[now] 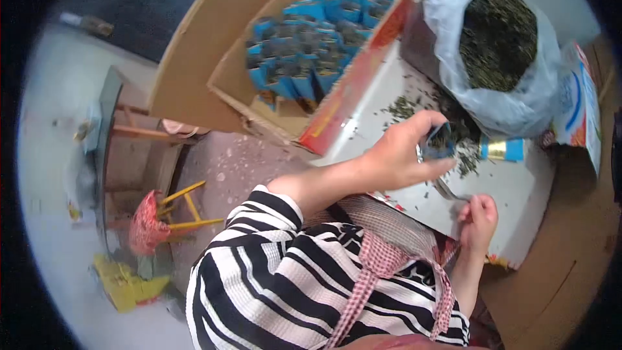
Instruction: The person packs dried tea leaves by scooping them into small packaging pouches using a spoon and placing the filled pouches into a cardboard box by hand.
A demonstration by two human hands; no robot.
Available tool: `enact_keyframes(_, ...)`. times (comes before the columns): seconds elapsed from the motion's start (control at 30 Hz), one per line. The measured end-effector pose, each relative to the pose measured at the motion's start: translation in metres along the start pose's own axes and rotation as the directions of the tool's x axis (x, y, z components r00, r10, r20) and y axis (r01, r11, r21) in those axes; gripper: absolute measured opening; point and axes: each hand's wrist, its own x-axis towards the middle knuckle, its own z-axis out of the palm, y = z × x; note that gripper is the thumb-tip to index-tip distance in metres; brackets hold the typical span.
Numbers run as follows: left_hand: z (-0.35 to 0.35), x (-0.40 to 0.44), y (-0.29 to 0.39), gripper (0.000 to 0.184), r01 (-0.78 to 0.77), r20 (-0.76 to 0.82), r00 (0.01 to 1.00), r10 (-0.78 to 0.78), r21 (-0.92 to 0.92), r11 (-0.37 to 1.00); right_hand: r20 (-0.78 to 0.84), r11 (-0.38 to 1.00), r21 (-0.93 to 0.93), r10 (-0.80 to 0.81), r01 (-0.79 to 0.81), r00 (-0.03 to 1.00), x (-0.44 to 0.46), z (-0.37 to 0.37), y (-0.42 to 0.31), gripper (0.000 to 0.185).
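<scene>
My left hand [403,152] is curled round a small open pouch [439,142] with a shiny rim, above the white tray [405,78]. Lower right, my right hand [478,220] pinches the end of a thin metal spoon [446,189], whose far end runs under my left hand and is hidden. Dark dried leaves [466,162] lie scattered on the tray around both hands. Just beyond my left hand, a blue pouch with a gold band [502,150] lies on its side. A clear plastic bag [547,104] full of dried leaves [499,39] stands behind it.
A cardboard box [230,78] at the upper left holds rows of upright blue pouches [304,58] filled with dark leaves. A printed packet [576,110] stands right of the bag. On the floor at left is a yellow-legged stool [188,204] with a red cover.
</scene>
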Motion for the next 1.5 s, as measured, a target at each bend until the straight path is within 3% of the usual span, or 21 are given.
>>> enact_keyframes(0.07,-0.023,-0.016,0.027,0.059,-0.176,-0.003,0.984,0.177,0.087,0.980,-0.028,0.998,0.036,-0.044,0.045,0.999,0.001,-0.004,0.003,0.009)
enact_keyframes(0.13,-0.050,-0.026,0.038,0.063,-0.407,-0.036,0.912,0.409,0.053,0.912,-0.006,0.997,0.058,-0.048,0.048,0.999,0.001,-0.007,0.006,0.010)
enact_keyframes(0.17,-0.067,-0.029,0.048,0.065,-0.508,-0.049,0.854,0.517,0.133,0.851,-0.007,0.996,0.068,-0.054,0.055,0.999,0.001,-0.006,0.006,0.011)
enact_keyframes(0.2,-0.089,-0.034,0.061,0.063,-0.504,-0.041,0.846,0.532,0.268,0.821,0.008,0.996,0.074,-0.055,0.054,0.998,0.001,-0.003,0.002,0.011)
enact_keyframes(0.23,-0.095,-0.045,0.076,0.058,-0.331,-0.225,0.894,0.388,0.254,0.909,-0.001,0.996,0.074,-0.047,0.047,0.999,-0.001,0.000,-0.002,0.011)
enact_keyframes(0.27,-0.117,-0.048,0.077,0.062,-0.252,-0.289,0.887,0.360,0.349,0.903,-0.013,0.996,0.074,-0.040,0.041,0.999,-0.003,0.002,-0.004,0.012)
enact_keyframes(0.3,-0.115,-0.050,0.095,0.056,-0.166,-0.478,0.862,0.168,0.047,0.985,-0.006,0.996,0.077,-0.040,0.041,0.999,-0.003,0.000,-0.001,0.012)
enact_keyframes(0.37,-0.146,-0.048,0.099,0.047,-0.115,-0.573,0.803,0.166,0.123,0.986,-0.008,0.995,0.078,-0.062,0.062,0.998,0.000,-0.006,0.006,0.012)
enact_keyframes(0.4,-0.163,-0.047,0.094,0.044,-0.080,-0.604,0.766,0.221,0.251,0.965,-0.004,0.995,0.081,-0.063,0.063,0.998,0.000,-0.005,0.006,0.012)
enact_keyframes(0.6,-0.229,-0.050,0.065,0.044,0.052,-0.608,0.763,0.219,0.396,0.917,0.005,0.996,0.058,-0.071,0.070,0.997,0.000,-0.004,0.006,0.013)
enact_keyframes(0.67,-0.234,-0.052,0.056,0.045,0.291,-0.665,0.736,0.127,0.481,0.827,0.003,0.996,0.040,-0.077,0.077,0.997,0.000,-0.003,0.005,0.012)
enact_keyframes(0.7,-0.235,-0.052,0.053,0.045,0.315,-0.681,0.731,0.027,0.372,0.873,0.005,0.996,0.037,-0.078,0.078,0.997,0.000,-0.003,0.005,0.012)
enact_keyframes(0.9,-0.236,-0.060,0.038,0.052,0.348,-0.607,0.794,0.030,0.495,0.796,-0.002,0.997,0.038,-0.066,0.067,0.998,-0.001,-0.004,0.005,0.012)
enact_keyframes(1.0,-0.228,-0.064,0.030,0.042,0.353,-0.548,0.837,0.010,0.553,0.755,-0.004,0.998,0.039,-0.044,0.044,0.999,-0.002,0.000,0.002,0.013)
enact_keyframes(1.07,-0.225,-0.061,0.026,0.047,0.362,-0.525,0.851,-0.011,0.572,0.736,-0.017,0.999,0.019,-0.047,0.047,0.999,-0.003,0.003,0.000,0.015)
enact_keyframes(1.13,-0.218,-0.058,0.027,0.052,0.404,-0.493,0.869,-0.041,0.659,0.635,-0.010,0.999,0.023,-0.048,0.048,0.999,-0.003,0.001,0.001,0.015)
enact_keyframes(1.5,-0.216,-0.055,0.020,0.058,0.327,-0.390,0.920,0.024,0.803,0.498,0.000,0.996,0.017,-0.083,0.083,0.997,-0.004,0.000,0.003,0.013)
